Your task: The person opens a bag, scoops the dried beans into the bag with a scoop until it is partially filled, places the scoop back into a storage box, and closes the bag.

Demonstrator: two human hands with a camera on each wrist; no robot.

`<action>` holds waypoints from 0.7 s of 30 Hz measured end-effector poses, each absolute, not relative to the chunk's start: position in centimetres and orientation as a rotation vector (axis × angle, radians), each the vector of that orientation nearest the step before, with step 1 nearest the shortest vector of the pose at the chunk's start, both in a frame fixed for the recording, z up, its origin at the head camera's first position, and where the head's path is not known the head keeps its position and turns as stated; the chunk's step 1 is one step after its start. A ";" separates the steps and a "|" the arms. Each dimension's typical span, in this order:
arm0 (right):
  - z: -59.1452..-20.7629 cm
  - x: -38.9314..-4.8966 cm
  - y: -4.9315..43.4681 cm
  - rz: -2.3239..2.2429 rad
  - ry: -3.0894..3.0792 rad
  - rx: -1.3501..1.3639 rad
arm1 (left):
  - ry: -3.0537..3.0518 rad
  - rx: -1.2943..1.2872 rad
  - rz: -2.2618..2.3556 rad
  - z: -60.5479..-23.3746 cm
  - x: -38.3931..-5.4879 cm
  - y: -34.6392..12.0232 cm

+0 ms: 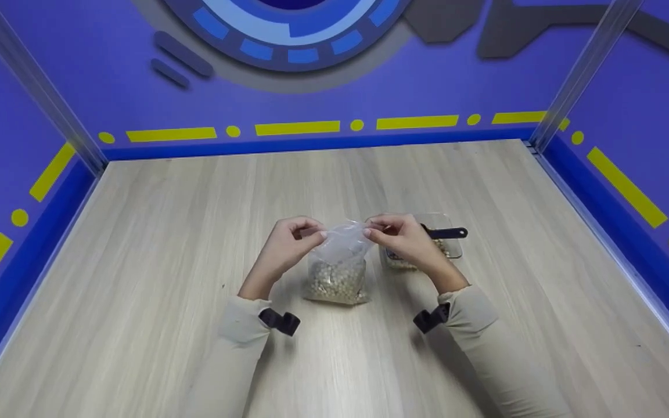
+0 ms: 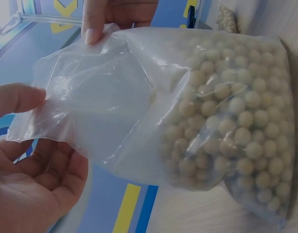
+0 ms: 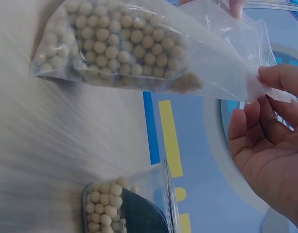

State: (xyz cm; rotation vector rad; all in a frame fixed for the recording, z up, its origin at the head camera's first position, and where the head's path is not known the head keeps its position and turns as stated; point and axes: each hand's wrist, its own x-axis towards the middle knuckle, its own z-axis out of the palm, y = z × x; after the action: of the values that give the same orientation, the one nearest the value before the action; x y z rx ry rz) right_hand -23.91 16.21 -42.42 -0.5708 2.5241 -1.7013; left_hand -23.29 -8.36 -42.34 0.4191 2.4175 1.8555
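A clear plastic bag (image 1: 337, 278) stands upright on the table, its lower half filled with small round beige balls (image 2: 246, 131). My left hand (image 1: 288, 247) pinches the bag's top edge at the left corner between thumb and fingers. On the other side, my right hand (image 1: 404, 238) pinches the right corner the same way. Between the two hands the empty upper part of the bag (image 3: 226, 63) is stretched and creased. Beside the right hand sits a clear container (image 1: 455, 249) holding more beige balls and a black scoop (image 1: 448, 233), partly hidden by that hand.
The wood-grain table (image 1: 154, 261) is bounded by blue-purple walls (image 1: 323, 110) with yellow marks at the back and sides. The scoop's handle sticks out over the container's right rim. Dark wrist cameras (image 1: 279, 321) sit on both sleeves.
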 end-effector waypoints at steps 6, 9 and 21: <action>-42.5 -23.9 15.9 -1.761 2.485 -0.560 | 2.408 0.448 1.877 -42.6 -23.5 -8.2; -42.7 -24.0 15.6 -1.761 2.526 -0.578 | 2.416 0.430 1.880 -42.5 -23.4 -8.2; -42.7 -23.7 14.8 -1.741 2.677 -0.670 | 2.456 0.392 1.890 -42.4 -23.4 -7.9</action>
State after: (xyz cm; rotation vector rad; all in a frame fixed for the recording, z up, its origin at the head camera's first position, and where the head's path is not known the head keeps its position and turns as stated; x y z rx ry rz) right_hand -23.69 14.75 -42.67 -0.6698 2.6774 -1.7413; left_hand -23.40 -7.90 -42.39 0.3924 2.4556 1.8895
